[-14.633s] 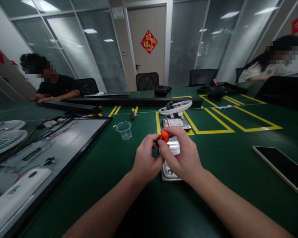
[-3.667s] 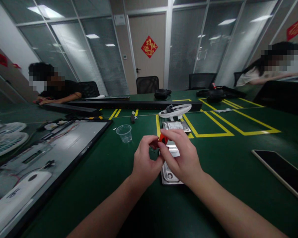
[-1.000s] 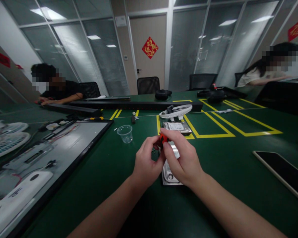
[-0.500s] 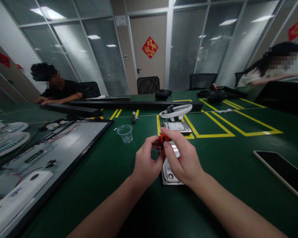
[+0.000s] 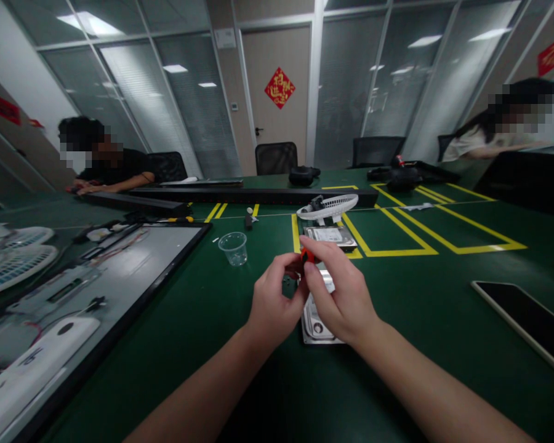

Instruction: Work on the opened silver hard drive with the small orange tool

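Note:
Both hands meet over a hard drive (image 5: 317,326) that lies on the green table, its silver case partly hidden beneath them. Between the fingertips is a small red-and-black object (image 5: 307,255), mostly covered, so its kind does not show. My left hand (image 5: 274,295) pinches its lower left side. My right hand (image 5: 344,289) grips it from the right, with thumb and forefinger pressed on it. Just beyond the hands lies a second hard drive (image 5: 327,235) with a white label. Tiny dark bits, perhaps screws (image 5: 288,283), show near the left fingers.
Left of the hands stands a clear plastic cup (image 5: 233,249). A large opened panel (image 5: 133,271) fills the left, a white device (image 5: 41,363) on it. A white fan part (image 5: 330,208) sits beyond the drives; a phone (image 5: 526,320) lies right. Two people sit across the table.
The red-and-black object has turned slightly between the fingers, and more of its red side faces me. Both hands stay in nearly the same place.

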Demonstrator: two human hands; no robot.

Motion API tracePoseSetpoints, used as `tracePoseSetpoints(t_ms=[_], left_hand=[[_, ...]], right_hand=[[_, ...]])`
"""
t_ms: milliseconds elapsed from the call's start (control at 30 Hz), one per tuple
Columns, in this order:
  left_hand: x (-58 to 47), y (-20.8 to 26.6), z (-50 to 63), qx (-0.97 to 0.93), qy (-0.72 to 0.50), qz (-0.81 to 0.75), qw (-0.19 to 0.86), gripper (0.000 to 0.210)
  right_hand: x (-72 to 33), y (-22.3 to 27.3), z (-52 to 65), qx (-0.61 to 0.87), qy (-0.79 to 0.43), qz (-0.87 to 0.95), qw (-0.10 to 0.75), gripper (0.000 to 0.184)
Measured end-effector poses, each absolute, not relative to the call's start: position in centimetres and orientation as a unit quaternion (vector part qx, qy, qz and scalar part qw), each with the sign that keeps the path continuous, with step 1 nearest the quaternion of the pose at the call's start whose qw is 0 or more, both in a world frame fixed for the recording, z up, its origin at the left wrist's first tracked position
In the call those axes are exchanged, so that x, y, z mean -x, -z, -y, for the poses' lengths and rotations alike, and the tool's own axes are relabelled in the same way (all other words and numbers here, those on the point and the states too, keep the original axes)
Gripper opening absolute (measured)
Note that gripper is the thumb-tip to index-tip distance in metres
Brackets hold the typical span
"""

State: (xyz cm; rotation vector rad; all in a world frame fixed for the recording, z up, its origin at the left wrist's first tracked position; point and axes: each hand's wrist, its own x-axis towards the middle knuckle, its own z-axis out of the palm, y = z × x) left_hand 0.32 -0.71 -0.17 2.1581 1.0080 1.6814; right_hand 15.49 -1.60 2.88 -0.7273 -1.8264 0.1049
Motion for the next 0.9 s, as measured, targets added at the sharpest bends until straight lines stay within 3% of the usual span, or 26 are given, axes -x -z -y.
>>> tracePoseSetpoints(t_ms=[900], left_hand=[[-0.23,0.1,0.71,-0.737,-0.571,-0.355,0.076,0.036]], right_hand=[[-15.37,-2.99,1.42,0.317,-0.018,0.761,0.566,0.04]])
